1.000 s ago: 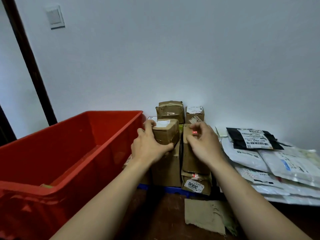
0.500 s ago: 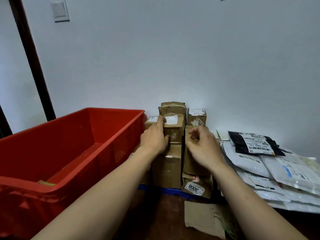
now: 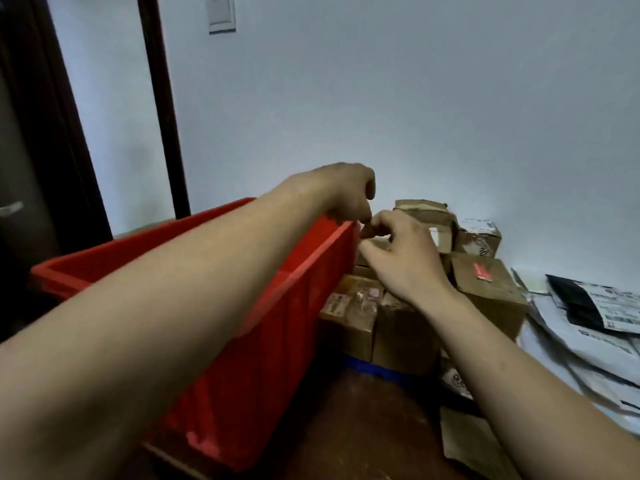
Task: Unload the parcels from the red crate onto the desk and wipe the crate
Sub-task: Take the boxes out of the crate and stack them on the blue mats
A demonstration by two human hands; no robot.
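Red crate [image 3: 263,375]: left hand [image 3: 349,194] and right hand [image 3: 403,261] curled at its far corner, grips unclear.

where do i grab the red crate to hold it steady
Take the red crate by its top rim, from above, near the far corner under the left hand. The rim forms a lip, open overhead; cardboard boxes crowd its right wall, so a side approach looks blocked.

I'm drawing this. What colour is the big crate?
The crate is red, clearest in the head view.
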